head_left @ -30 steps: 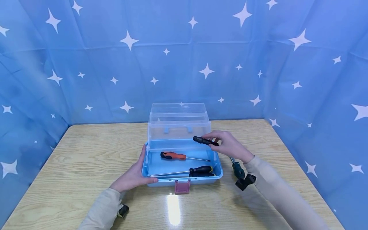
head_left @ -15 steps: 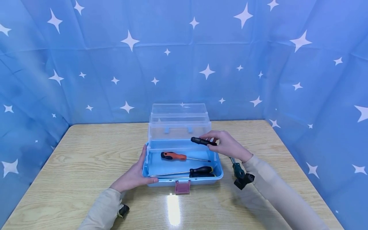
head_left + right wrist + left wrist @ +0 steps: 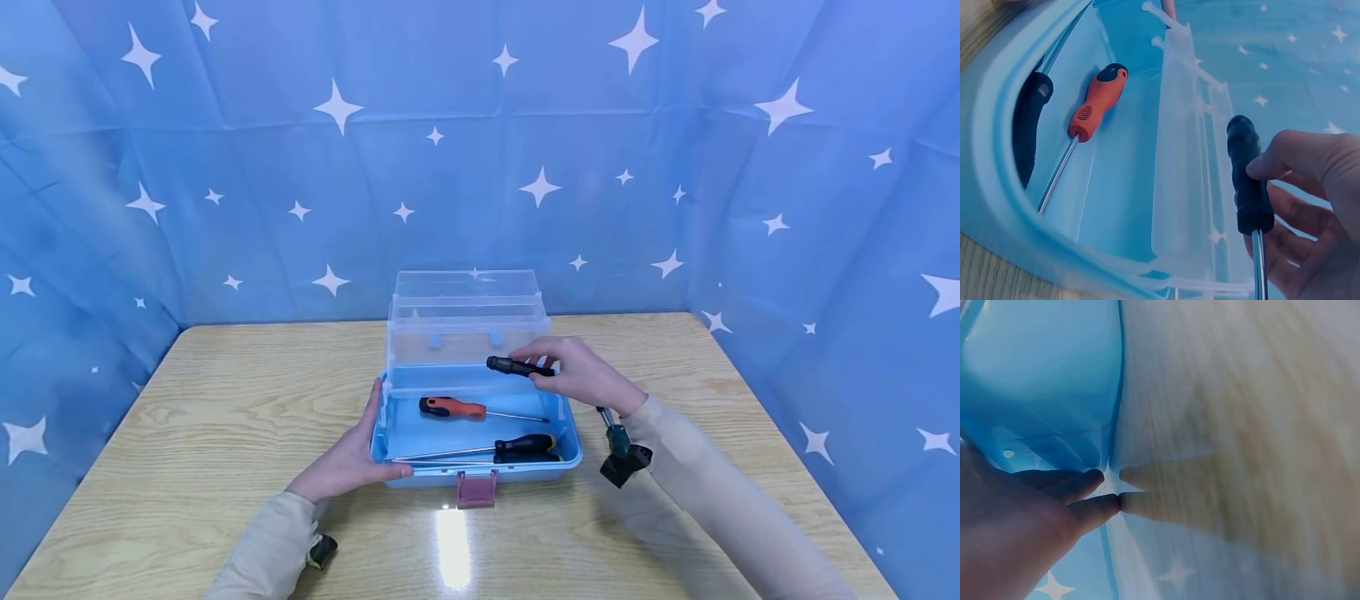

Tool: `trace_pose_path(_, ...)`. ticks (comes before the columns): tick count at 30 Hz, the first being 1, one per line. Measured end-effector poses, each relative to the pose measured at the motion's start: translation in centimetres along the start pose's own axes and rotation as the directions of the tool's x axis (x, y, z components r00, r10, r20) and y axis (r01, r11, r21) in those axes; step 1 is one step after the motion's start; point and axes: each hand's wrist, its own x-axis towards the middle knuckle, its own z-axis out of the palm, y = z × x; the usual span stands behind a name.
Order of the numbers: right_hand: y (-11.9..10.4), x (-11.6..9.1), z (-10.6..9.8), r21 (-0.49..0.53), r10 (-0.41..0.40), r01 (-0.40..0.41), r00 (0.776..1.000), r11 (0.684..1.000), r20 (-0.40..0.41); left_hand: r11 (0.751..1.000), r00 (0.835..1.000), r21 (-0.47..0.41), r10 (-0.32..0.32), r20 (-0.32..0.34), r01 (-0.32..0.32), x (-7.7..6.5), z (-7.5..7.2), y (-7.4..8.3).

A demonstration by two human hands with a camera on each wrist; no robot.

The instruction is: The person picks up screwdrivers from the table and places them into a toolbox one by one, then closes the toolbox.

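A blue toolbox (image 3: 480,477) with its clear lid (image 3: 468,308) raised stands on the table. My left hand (image 3: 352,454) lies against the box's left side, thumb along the front rim, fingers straight; the left wrist view shows the fingers (image 3: 1094,512) against its outer wall. My right hand (image 3: 577,371) pinches the black handle of a screwdriver (image 3: 1249,181) above the box's back right part; its metal shaft shows in the right wrist view. Inside lie an orange-and-black screwdriver (image 3: 461,408) and, along the front, a black-and-yellow screwdriver (image 3: 528,442) with another dark-handled tool (image 3: 525,457) beside it.
A green-handled tool (image 3: 617,437) lies on the wooden table (image 3: 225,400) right of the box, partly covered by the right wrist's camera. A purple latch (image 3: 476,490) hangs at the box's front. A blue star-patterned curtain (image 3: 450,183) encloses the table's back and sides.
My right hand has moved a little left with the black screwdriver, further over the box. The left hand and the tools in the box have stayed in place.
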Motion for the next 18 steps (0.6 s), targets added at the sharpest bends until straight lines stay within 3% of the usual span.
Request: trace_pose_path(18, -0.4, 3.0, 1.3, 0.006, -0.057, 0.057, 0.995, 0.998, 0.079, 1.0, 1.0, 0.003, -0.005, -0.006, 0.005, 0.1, 0.0, -0.4)
